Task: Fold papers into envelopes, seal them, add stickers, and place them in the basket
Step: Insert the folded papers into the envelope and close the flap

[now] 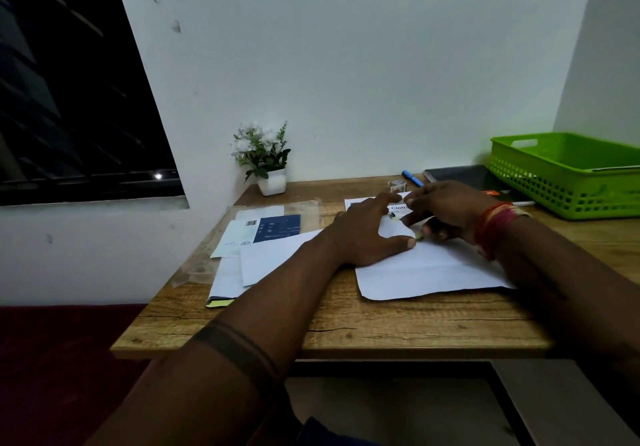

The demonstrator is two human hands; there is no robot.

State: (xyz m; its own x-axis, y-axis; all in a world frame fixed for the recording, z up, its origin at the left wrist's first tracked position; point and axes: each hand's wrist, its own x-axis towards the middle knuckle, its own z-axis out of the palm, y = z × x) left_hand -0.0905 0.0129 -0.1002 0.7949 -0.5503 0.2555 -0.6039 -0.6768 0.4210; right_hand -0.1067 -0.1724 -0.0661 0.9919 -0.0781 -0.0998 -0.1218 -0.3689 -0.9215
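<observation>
A white sheet of paper [429,265] lies on the wooden table [346,327], with a printed sheet [360,202] showing at its far edge. My left hand [367,234] presses flat on the paper, fingers spread. My right hand [440,210] meets it from the right, fingertips pinched on a small pale piece at the paper's top; what that piece is I cannot tell. A green plastic basket [568,175] stands at the far right of the table. A small roll of stickers or tape [396,185] sits just beyond my hands.
A stack of envelopes and papers in a clear sleeve [263,237] lies at the left. A potted white flower [265,158] stands at the back, a blue pen [412,178] and a dark notebook [460,174] near the basket. The wall is close behind.
</observation>
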